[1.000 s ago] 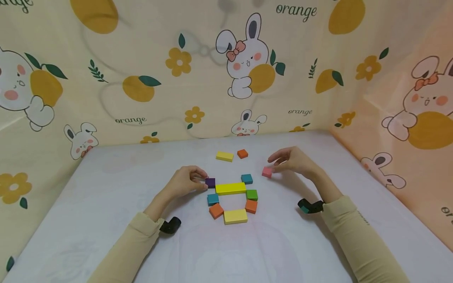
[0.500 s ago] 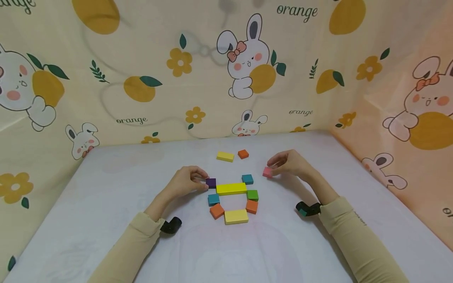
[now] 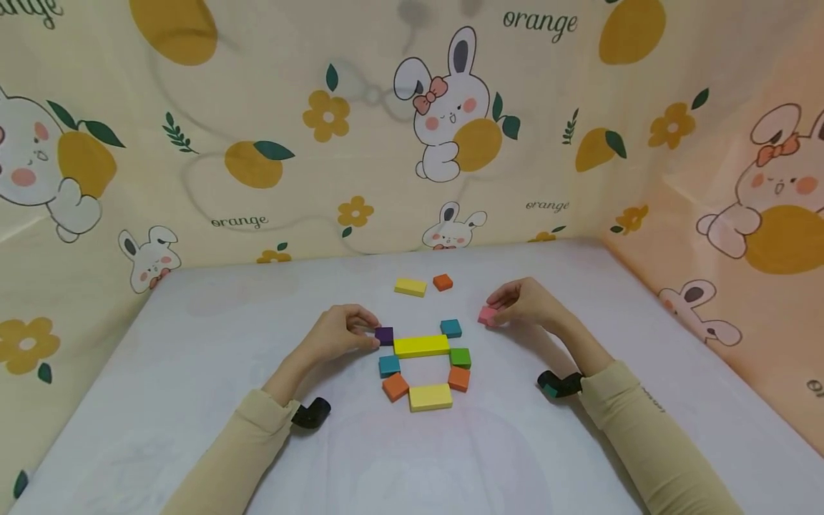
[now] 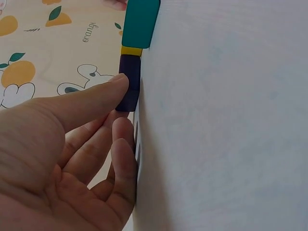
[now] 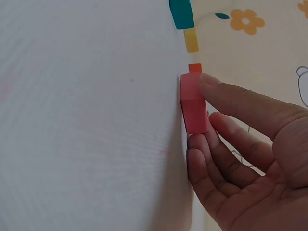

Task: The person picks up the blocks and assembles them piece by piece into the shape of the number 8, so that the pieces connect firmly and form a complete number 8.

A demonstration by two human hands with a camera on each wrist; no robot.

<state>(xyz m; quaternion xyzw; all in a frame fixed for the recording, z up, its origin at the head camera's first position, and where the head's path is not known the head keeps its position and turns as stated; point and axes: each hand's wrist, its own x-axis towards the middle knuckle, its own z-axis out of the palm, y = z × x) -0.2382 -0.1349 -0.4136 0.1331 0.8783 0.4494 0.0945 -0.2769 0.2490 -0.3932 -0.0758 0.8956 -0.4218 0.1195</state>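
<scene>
My left hand (image 3: 339, 332) pinches a dark purple block (image 3: 384, 336) at the left end of a long yellow block (image 3: 421, 347). In the left wrist view the thumb presses on the near face of the purple block (image 4: 129, 79), while the other fingers curl behind and below. My right hand (image 3: 529, 304) holds a small pink block (image 3: 487, 315) on the white table, right of a teal block (image 3: 451, 328). Thumb and fingers sit on either side of the pink block (image 5: 193, 103) in the right wrist view.
Below the long yellow block, a teal block (image 3: 389, 366), orange blocks (image 3: 395, 387), a green block (image 3: 460, 357) and a pale yellow block (image 3: 430, 397) outline a ring. Farther back lie another yellow block (image 3: 410, 287) and an orange block (image 3: 443, 282). Patterned cloth (image 3: 277, 86) walls the table.
My right hand has lowered slightly around the pink block and its fingers have closed in on it. My left hand stays at the purple block; the other blocks keep their places.
</scene>
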